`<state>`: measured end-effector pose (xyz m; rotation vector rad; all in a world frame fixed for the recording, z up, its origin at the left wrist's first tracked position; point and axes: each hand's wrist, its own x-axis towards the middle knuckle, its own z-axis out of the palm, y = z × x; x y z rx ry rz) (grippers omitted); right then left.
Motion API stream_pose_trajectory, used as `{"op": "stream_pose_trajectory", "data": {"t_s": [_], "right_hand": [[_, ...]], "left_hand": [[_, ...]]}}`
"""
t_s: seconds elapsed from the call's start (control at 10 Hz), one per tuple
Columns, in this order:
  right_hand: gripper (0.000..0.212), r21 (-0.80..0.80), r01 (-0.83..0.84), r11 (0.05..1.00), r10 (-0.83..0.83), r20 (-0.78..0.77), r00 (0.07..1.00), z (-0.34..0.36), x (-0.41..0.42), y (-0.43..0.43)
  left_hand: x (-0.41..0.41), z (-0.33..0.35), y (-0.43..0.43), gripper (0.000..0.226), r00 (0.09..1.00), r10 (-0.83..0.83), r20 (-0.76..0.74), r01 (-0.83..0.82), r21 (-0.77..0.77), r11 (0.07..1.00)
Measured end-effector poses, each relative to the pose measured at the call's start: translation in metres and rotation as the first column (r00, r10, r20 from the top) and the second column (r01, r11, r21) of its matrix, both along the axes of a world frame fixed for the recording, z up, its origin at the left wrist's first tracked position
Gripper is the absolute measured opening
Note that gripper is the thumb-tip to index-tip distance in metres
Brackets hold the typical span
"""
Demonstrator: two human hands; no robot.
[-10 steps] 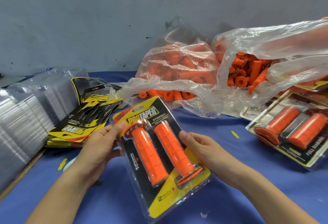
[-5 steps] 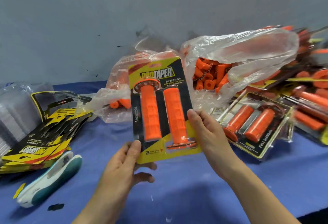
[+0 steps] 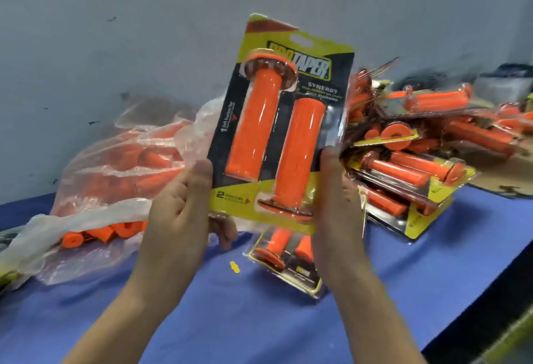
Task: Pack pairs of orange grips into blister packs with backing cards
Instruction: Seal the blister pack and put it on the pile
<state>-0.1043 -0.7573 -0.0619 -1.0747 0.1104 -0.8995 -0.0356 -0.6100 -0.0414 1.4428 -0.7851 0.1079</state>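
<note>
A filled blister pack [image 3: 281,121] stands upright in front of me, with two orange grips over a yellow and black backing card. My left hand [image 3: 178,210] grips its lower left edge, thumb on the front and fingers behind. My right hand [image 3: 336,213] grips its lower right edge. A clear plastic bag [image 3: 124,170] of loose orange grips lies on the table to the left. Another packed blister [image 3: 285,262] lies flat on the blue table just under the held one.
A heap of finished packs [image 3: 418,155] fills the right side of the blue table [image 3: 259,320]. A grey wall [image 3: 115,60] stands behind. A small yellow scrap [image 3: 234,267] lies near the flat pack. The table's edge runs at the lower right.
Both hands have lifted the pack higher and carried it to the right, toward the heap of finished packs. The view has swung right; the card stack at the left has left the frame.
</note>
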Motion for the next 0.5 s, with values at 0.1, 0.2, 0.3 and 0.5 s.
{"op": "stream_pose_trajectory", "data": {"t_s": [0.1, 0.2, 0.3, 0.5], "right_hand": [[0.048, 0.11, 0.098, 0.989, -0.099, 0.004, 0.995, 0.003, -0.002, -0.03], [0.05, 0.186, 0.094, 0.978, -0.105, 0.045, 0.993, 0.002, -0.005, -0.067], [0.05, 0.302, 0.089, 0.949, -0.112, 0.059, 0.992, -0.006, -0.004, -0.094], [0.041, 0.342, 0.101, 0.934, -0.09, -0.049, 0.995, -0.011, -0.006, -0.11]], "left_hand": [[0.006, 0.013, -0.051, 0.066, 0.999, 0.015, 0.041, -0.017, 0.049, 0.999], [0.015, 0.026, -0.094, 0.059, 0.998, -0.028, 0.05, 0.027, 0.032, 0.999], [0.03, 0.047, -0.132, 0.065, 1.0, -0.031, 0.004, 0.031, -0.017, 0.999], [0.075, 0.12, -0.231, 0.041, 0.982, -0.044, -0.184, 0.003, -0.22, 0.975]]}}
